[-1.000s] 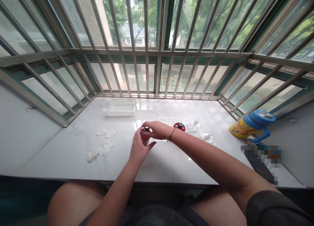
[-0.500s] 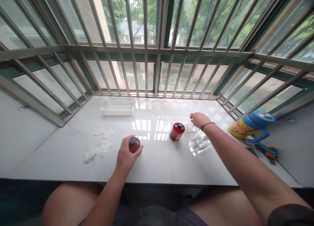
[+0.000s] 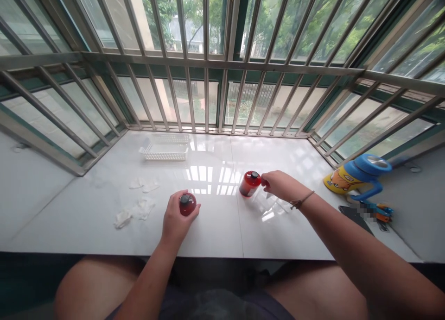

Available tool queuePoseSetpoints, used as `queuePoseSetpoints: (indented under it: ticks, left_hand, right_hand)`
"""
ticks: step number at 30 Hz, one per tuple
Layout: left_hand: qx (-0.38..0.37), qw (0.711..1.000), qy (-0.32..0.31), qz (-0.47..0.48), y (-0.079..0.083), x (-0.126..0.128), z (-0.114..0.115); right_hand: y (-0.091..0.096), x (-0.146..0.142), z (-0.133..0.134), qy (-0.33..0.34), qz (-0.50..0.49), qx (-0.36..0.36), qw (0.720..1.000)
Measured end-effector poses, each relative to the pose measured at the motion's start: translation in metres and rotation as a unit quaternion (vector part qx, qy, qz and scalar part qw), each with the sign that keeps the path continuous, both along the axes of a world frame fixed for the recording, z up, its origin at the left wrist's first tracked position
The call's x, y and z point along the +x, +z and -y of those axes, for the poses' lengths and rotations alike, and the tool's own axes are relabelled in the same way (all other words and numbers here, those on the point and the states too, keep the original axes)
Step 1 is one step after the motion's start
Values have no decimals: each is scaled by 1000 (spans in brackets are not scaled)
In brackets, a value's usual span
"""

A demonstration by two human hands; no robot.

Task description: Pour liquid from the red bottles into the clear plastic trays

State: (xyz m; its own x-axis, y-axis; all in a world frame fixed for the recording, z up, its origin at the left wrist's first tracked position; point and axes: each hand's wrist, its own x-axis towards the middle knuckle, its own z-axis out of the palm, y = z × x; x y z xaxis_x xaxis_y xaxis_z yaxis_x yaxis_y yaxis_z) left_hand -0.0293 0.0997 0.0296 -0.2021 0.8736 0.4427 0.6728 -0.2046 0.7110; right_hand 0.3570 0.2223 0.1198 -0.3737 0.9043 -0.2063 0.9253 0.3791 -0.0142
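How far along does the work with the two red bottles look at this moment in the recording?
Done: one red bottle and another red bottle stand capped on the white sill. In hand: the left hand cups the first; the right hand touches the second. Left: neither is in the white plastic basket.

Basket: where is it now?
In the head view, the white plastic basket sits at the back of the white ledge, left of centre, near the window frame and behind the tissue scraps.

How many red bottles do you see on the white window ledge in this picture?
2. One red bottle stands gripped by the left hand; the other red bottle stands further right, directly beside the right hand.
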Motion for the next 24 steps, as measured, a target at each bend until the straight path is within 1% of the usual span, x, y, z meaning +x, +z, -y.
queuePoseSetpoints:
  ticks: [3, 8, 11, 15, 19, 24]
  left_hand:
    - [-2, 1000, 1, 0, 0, 0, 0]
    - [-20, 1000, 1, 2, 2, 0, 2]
    - [-23, 1000, -2, 2, 2, 0, 2]
    - [-14, 1000, 5, -1, 0, 0, 1]
    - [-2, 1000, 10, -5, -1, 0, 0]
    - [-20, 1000, 5, -2, 0, 0, 2]
  right_hand:
    - [0, -12, 10, 16, -33, 1, 999]
    - [-3, -22, 25, 17, -78, 6, 997]
    - [-12, -31, 41, 30, -100, 7, 995]
    - [-31, -50, 56, 57, -123, 27, 990]
    - [-47, -65, 54, 69, -142, 76, 984]
    - [-66, -69, 38, 84, -148, 142, 975]
